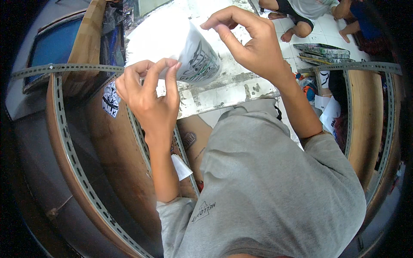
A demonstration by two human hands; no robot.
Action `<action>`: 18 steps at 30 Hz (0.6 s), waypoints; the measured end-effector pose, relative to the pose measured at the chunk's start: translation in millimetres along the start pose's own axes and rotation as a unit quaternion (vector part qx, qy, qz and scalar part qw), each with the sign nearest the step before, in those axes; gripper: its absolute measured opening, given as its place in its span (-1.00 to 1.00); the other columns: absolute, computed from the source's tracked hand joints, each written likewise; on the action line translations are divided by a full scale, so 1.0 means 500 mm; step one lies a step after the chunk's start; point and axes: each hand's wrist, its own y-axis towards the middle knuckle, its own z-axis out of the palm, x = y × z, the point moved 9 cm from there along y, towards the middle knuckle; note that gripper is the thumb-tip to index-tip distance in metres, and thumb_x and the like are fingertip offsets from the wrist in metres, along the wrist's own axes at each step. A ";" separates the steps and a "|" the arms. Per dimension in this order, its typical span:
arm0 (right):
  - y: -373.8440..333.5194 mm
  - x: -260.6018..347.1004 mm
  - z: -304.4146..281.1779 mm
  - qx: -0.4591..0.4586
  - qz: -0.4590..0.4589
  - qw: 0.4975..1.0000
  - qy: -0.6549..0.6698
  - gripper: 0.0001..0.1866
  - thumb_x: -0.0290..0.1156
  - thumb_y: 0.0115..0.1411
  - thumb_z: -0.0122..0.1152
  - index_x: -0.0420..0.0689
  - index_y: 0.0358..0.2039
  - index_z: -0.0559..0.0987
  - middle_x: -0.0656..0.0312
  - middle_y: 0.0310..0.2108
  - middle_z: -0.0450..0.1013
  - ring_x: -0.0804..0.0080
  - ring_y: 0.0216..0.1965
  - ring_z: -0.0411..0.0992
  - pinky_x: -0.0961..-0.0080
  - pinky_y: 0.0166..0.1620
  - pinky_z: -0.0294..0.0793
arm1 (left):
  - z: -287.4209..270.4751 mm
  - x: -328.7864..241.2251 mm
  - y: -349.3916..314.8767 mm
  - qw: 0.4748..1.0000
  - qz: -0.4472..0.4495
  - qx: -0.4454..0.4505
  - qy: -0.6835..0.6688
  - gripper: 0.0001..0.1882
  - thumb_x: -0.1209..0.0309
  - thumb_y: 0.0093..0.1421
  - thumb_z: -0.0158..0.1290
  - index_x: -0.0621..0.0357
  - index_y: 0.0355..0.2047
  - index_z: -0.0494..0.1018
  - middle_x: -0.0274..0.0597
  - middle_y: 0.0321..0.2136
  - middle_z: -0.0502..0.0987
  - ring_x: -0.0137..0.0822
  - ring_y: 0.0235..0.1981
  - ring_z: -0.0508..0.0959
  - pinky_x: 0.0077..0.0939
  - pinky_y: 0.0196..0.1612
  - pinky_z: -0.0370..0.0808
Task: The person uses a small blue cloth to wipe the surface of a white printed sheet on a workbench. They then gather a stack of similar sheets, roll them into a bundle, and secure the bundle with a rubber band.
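A thin white sheet [160, 36], bright with glare, curls up over the worktable [236, 88]. Its bent right part carries a black and green printed design [200, 62]. My left hand [148, 86] is at the sheet's near edge, thumb and forefinger pinched together on it. Just right of the sheet's upper edge is my right hand [254, 45], its thumb and forefinger curved and apart, with nothing visible between them. The table's pale top is stained with dark, worn patches.
Slotted metal shelf frames [64, 116] with wooden panels stand at my left and right. Another person [303, 17] sits on the tiled floor at the far right, near a stack of flat frames [322, 52]. A blue-faced screen frame [53, 45] leans at the far left.
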 end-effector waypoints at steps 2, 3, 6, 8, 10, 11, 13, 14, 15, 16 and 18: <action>0.017 0.025 0.004 0.040 -0.050 0.998 -0.026 -0.83 -0.61 0.21 0.26 -0.20 -0.20 0.70 0.20 -0.23 0.67 0.38 -0.21 0.59 0.46 -0.08 0.55 | 0.001 -0.002 0.000 0.999 -0.023 0.025 -0.008 -0.82 0.35 0.05 0.41 -0.16 -0.30 0.69 -0.38 -0.33 0.46 -0.26 -0.23 0.37 -0.29 -0.10 0.28; 0.035 0.039 0.009 0.061 -0.083 0.994 -0.036 -0.83 -0.60 0.20 0.28 -0.19 -0.20 0.70 0.19 -0.22 0.67 0.33 -0.19 0.59 0.42 -0.05 0.54 | -0.002 -0.004 -0.001 0.999 -0.026 0.026 -0.001 -0.81 0.34 0.05 0.41 -0.17 -0.30 0.69 -0.39 -0.33 0.45 -0.26 -0.24 0.36 -0.29 -0.10 0.27; 0.078 0.066 0.032 0.140 -0.157 0.977 -0.032 -0.81 -0.52 0.13 0.40 -0.17 -0.21 0.70 0.16 -0.14 0.65 0.22 -0.08 0.56 0.33 0.04 0.50 | -0.008 -0.014 -0.015 0.999 -0.033 0.018 0.031 -0.79 0.34 0.04 0.40 -0.23 -0.28 0.70 -0.45 -0.34 0.45 -0.29 -0.24 0.35 -0.31 -0.11 0.22; 0.101 0.062 0.062 0.216 -0.162 0.963 -0.007 -0.76 -0.45 0.07 0.46 -0.16 -0.22 0.69 0.20 -0.10 0.63 0.24 -0.03 0.53 0.31 0.06 0.48 | -0.014 -0.027 -0.023 0.997 -0.033 0.013 0.065 -0.77 0.36 0.03 0.39 -0.26 -0.27 0.70 -0.48 -0.33 0.46 -0.31 -0.24 0.35 -0.33 -0.12 0.20; 0.118 0.068 0.097 0.301 -0.189 0.935 0.006 -0.67 -0.34 -0.05 0.56 -0.11 -0.25 0.68 0.29 -0.11 0.58 0.27 -0.04 0.47 0.30 0.06 0.45 | -0.018 -0.033 -0.033 0.996 -0.046 -0.005 0.080 -0.73 0.40 0.03 0.36 -0.29 -0.25 0.70 -0.53 -0.33 0.46 -0.34 -0.25 0.35 -0.35 -0.12 0.18; 0.128 0.071 0.108 0.321 -0.190 0.928 -0.003 -0.67 -0.34 -0.07 0.57 -0.10 -0.26 0.68 0.30 -0.14 0.56 0.27 -0.07 0.46 0.30 0.05 0.44 | -0.018 -0.030 -0.034 0.995 -0.059 0.005 0.075 -0.73 0.41 0.04 0.35 -0.29 -0.24 0.70 -0.53 -0.33 0.47 -0.34 -0.25 0.35 -0.35 -0.12 0.18; 0.137 0.077 0.130 0.367 -0.186 0.911 -0.026 -0.67 -0.34 -0.10 0.58 -0.06 -0.29 0.67 0.33 -0.19 0.53 0.26 -0.12 0.43 0.29 0.04 0.43 | -0.018 -0.028 -0.041 0.994 -0.091 0.028 0.056 -0.73 0.42 0.06 0.32 -0.28 -0.22 0.70 -0.53 -0.33 0.47 -0.34 -0.25 0.35 -0.35 -0.11 0.18; 0.146 0.079 0.135 0.384 -0.190 0.904 -0.022 -0.68 -0.34 -0.13 0.60 -0.04 -0.33 0.67 0.33 -0.24 0.49 0.26 -0.15 0.42 0.31 -0.01 0.41 | -0.016 -0.027 -0.042 0.993 -0.103 0.035 0.050 -0.73 0.43 0.09 0.28 -0.26 -0.20 0.69 -0.53 -0.32 0.47 -0.35 -0.23 0.36 -0.34 -0.09 0.17; 0.151 0.081 0.140 0.398 -0.186 0.898 -0.016 -0.68 -0.35 -0.14 0.60 -0.04 -0.34 0.67 0.33 -0.24 0.49 0.27 -0.16 0.42 0.32 -0.03 0.41 | -0.017 -0.030 -0.045 0.992 -0.110 0.035 0.042 -0.74 0.43 0.09 0.27 -0.25 -0.20 0.69 -0.53 -0.32 0.48 -0.36 -0.23 0.37 -0.34 -0.08 0.17; 0.156 0.082 0.144 0.413 -0.181 0.892 -0.011 -0.68 -0.35 -0.15 0.61 -0.04 -0.35 0.67 0.34 -0.24 0.49 0.27 -0.16 0.42 0.33 -0.05 0.41 | -0.017 -0.033 -0.047 0.992 -0.116 0.035 0.035 -0.74 0.43 0.09 0.27 -0.24 -0.20 0.69 -0.53 -0.31 0.48 -0.36 -0.22 0.37 -0.34 -0.08 0.16; 0.163 0.083 0.155 0.418 -0.183 0.890 0.005 -0.69 -0.40 -0.19 0.63 -0.05 -0.40 0.67 0.34 -0.28 0.49 0.30 -0.19 0.42 0.36 -0.12 0.38 | -0.015 -0.032 -0.052 0.991 -0.124 0.036 0.023 -0.75 0.42 0.08 0.25 -0.22 -0.21 0.68 -0.54 -0.30 0.48 -0.38 -0.21 0.38 -0.32 -0.06 0.15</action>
